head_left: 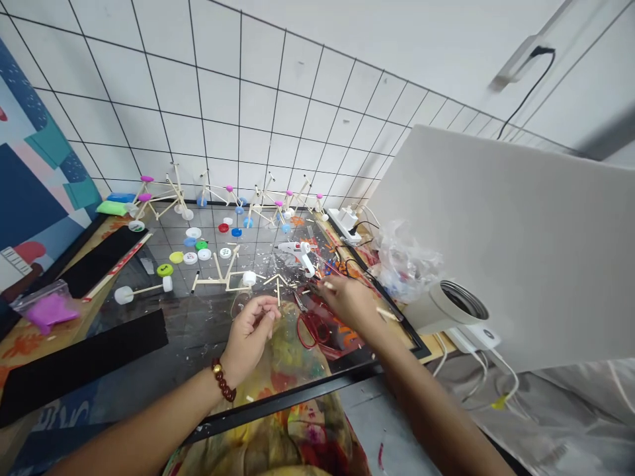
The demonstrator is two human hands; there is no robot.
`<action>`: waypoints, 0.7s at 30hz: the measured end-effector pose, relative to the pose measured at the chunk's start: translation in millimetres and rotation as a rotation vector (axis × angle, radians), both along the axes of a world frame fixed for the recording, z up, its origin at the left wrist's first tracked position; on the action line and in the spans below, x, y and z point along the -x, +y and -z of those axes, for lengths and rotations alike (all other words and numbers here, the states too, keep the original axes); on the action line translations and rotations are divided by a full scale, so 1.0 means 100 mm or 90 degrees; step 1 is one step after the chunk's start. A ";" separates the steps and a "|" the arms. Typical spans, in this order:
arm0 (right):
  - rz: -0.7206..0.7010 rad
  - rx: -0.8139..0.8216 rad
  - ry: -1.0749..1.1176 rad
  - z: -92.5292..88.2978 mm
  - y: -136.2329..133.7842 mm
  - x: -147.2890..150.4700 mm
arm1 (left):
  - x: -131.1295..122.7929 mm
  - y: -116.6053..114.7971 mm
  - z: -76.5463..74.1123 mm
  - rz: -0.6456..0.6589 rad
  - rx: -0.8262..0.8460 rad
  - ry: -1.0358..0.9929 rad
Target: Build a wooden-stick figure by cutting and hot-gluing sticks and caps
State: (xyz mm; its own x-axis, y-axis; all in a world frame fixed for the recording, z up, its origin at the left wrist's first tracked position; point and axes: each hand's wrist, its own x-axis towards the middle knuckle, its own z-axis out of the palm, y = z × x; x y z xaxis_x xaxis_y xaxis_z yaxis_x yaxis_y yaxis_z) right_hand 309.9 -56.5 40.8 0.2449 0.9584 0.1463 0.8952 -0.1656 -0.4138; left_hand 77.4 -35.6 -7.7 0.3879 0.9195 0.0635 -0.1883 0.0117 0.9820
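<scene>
In the head view, your left hand (251, 337) was low over the middle of the desk (198, 344), a beaded bracelet (223, 382) around the wrist. Its fingers were pinched together on the lower end of a small stick frame (278, 292) — a pale piece whose thin arms spread from a joint at the top. Your right hand (347, 301) reached in from the other side, its bent fingers just beside the handle of a white glue gun (296, 248); whether they grasped anything you could not tell from here (they were partly turned away and blurred).

Between your hands lay scissors (300, 303) with red handles, their blades pointing away from you. To the left of the small frame was a larger stick frame (211, 282) with a white wheel (249, 278) at one end, and farther left an axle (143, 289) carried a white wheel at each end. Beyond these were scattered coloured caps — a red cap (223, 227) and a green cap (201, 244) among them. A row of stick models (166, 197) stood at the back, near the gridded wall (213, 99).
</scene>
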 end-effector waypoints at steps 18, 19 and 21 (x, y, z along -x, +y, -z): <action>0.137 -0.022 0.144 -0.59 0.44 -0.63 | -0.01 0.02 0.06 0.002 0.007 0.011; 0.090 -0.060 0.322 -0.66 0.37 -0.52 | -0.01 0.03 0.05 0.003 0.009 0.012; -0.048 0.005 0.641 -0.74 0.25 -0.21 | 0.00 0.02 0.00 0.020 0.018 0.013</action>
